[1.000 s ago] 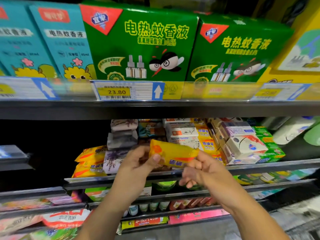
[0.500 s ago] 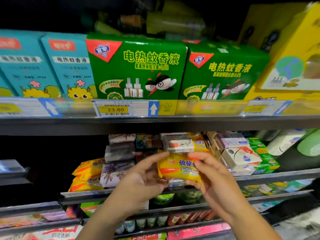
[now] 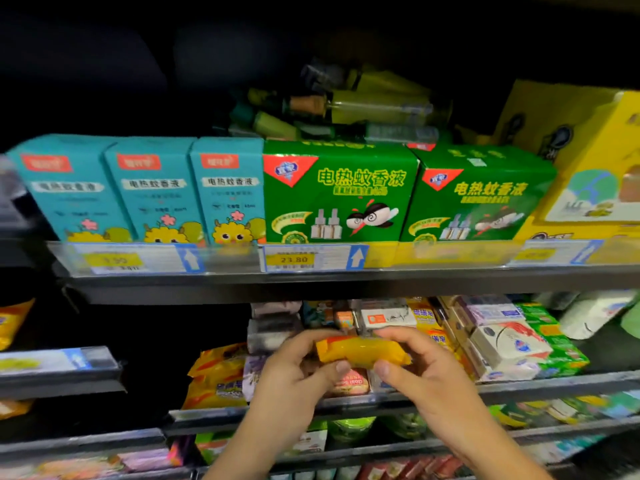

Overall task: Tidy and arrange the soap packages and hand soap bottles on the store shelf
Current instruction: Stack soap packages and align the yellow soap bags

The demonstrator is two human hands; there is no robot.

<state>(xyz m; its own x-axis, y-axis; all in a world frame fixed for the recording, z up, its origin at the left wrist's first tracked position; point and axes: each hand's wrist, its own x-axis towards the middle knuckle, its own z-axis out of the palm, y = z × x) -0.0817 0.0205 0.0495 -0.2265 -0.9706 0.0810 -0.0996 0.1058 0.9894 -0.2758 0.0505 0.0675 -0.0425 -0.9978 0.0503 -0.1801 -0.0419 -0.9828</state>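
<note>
Both hands — left hand (image 3: 294,372), right hand (image 3: 420,368) — pinch the yellow soap package (image 3: 360,351), long axis horizontal, just above the shelf (image 3: 519,388) front edge, soap stacks crowding behind.

Just one view here: a wide-angle cam on the person's head, facing the store shelving head-on and close in. The upper shelf (image 3: 346,285) cuts across the middle of the frame. The forearms come in from the bottom edge. The left hand (image 3: 294,374) and right hand (image 3: 427,370) grip a soap packet (image 3: 360,353) just below centre, right in front of the stock. The top of the frame is dark.
</note>
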